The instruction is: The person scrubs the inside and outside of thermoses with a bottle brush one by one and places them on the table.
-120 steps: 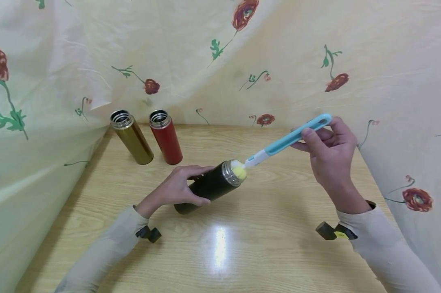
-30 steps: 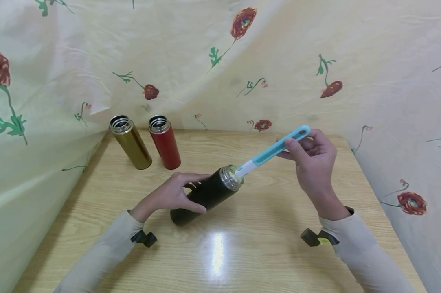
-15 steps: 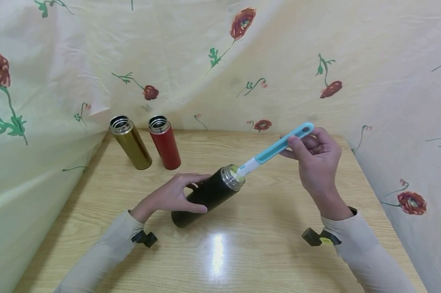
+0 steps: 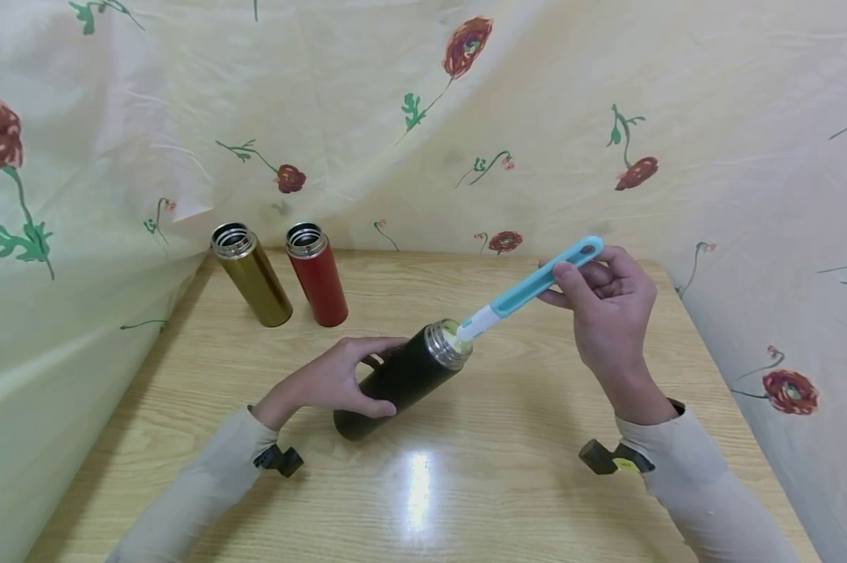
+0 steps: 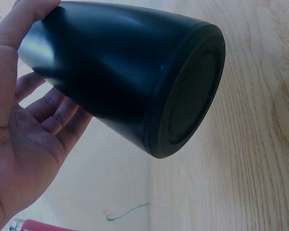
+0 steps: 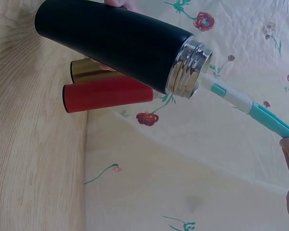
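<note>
My left hand (image 4: 342,377) grips a black thermos bottle (image 4: 410,378) round its body and holds it tilted, its steel mouth up to the right. In the left wrist view the thermos's dark base (image 5: 190,91) faces the camera over the wood. My right hand (image 4: 609,320) pinches the blue handle of a bottle brush (image 4: 529,285) between thumb and fingers. The brush's white neck (image 6: 231,97) enters the thermos mouth in the right wrist view. Its pale yellow sponge head (image 4: 453,331) sits mostly hidden inside the neck.
A gold thermos (image 4: 253,275) and a red thermos (image 4: 317,274) stand lidless at the back left of the wooden table (image 4: 522,485). Behind and beside the table hangs a cream cloth (image 4: 367,94) printed with red flowers.
Since the earliest frame the sponge head has gone from the thermos mouth down into the neck, the right hand moving left with it. Over the last second the brush has slid slightly back out.
</note>
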A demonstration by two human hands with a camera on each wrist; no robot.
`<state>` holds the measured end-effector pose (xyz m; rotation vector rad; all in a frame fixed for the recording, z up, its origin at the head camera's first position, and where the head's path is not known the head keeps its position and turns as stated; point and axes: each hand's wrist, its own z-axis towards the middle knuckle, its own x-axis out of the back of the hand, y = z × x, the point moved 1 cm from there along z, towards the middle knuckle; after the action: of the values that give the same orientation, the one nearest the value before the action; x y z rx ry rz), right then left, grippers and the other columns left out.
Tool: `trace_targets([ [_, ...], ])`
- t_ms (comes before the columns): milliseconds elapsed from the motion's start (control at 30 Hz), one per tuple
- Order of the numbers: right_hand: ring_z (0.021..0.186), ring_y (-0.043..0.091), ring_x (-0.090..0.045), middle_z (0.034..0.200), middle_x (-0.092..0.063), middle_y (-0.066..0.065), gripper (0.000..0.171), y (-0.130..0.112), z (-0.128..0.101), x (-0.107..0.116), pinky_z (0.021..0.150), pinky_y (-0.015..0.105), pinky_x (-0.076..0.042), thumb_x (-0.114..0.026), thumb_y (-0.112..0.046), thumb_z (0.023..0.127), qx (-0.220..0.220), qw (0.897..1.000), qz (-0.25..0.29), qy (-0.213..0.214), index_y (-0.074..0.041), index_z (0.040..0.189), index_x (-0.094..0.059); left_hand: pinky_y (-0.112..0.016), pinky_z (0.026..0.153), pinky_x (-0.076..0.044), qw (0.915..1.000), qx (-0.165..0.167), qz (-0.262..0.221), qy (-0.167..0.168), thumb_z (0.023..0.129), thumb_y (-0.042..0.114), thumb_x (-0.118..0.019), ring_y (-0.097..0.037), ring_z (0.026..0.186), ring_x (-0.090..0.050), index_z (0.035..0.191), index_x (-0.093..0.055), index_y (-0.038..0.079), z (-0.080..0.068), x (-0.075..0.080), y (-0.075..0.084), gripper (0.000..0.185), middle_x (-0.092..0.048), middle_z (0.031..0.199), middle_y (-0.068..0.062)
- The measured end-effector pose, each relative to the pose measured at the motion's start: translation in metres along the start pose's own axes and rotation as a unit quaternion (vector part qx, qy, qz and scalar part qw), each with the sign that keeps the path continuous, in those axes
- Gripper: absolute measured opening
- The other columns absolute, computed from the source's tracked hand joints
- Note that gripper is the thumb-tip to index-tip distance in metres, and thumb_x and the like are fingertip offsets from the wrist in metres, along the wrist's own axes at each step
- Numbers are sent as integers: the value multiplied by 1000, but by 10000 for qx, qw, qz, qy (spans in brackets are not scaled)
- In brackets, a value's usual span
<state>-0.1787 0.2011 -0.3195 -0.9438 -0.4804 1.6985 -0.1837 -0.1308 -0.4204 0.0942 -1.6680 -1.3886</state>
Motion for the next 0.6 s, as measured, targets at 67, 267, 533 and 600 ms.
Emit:
trace_targets([
  [67, 79, 26, -77, 86, -75, 20, 16, 0, 0, 0, 66, 37, -62, -62, 22, 88, 5, 10000, 13, 1, 19, 103, -62, -42, 101, -53, 10000, 31, -8, -18, 79, 37, -87, -21, 121, -58, 150, -48, 11, 0, -1, 0, 85, -59, 141, -2],
  [267, 79, 26, -77, 88, -75, 21, 16, 2, -1, -1, 65, 37, -62, -62, 21, 88, 16, 10000, -11, -22, 19, 104, -62, -41, 101, -53, 9999, 21, 100, 7, 76, 35, -89, -18, 121, -57, 150, -48, 15, -1, -3, -1, 88, -59, 138, 2],
  [533, 79, 26, -77, 87, -75, 21, 14, 4, -1, 0, 66, 37, -62, -62, 20, 90, -49, 10000, -15, -15, 19, 103, -62, -43, 105, -51, 10000, -53, 41, 49, 78, 32, -87, -18, 124, -59, 151, -48, 15, -1, -5, -2, 85, -59, 141, 3],
  [600, 80, 26, -77, 88, -75, 21, 14, 5, -1, 1, 67, 37, -62, -62, 19, 90, -111, 9999, -13, -8, 18, 104, -62, -41, 103, -52, 10000, -7, 7, 64, 78, 31, -87, -18, 123, -59, 151, -48, 15, -1, -5, -2, 84, -58, 142, 2],
])
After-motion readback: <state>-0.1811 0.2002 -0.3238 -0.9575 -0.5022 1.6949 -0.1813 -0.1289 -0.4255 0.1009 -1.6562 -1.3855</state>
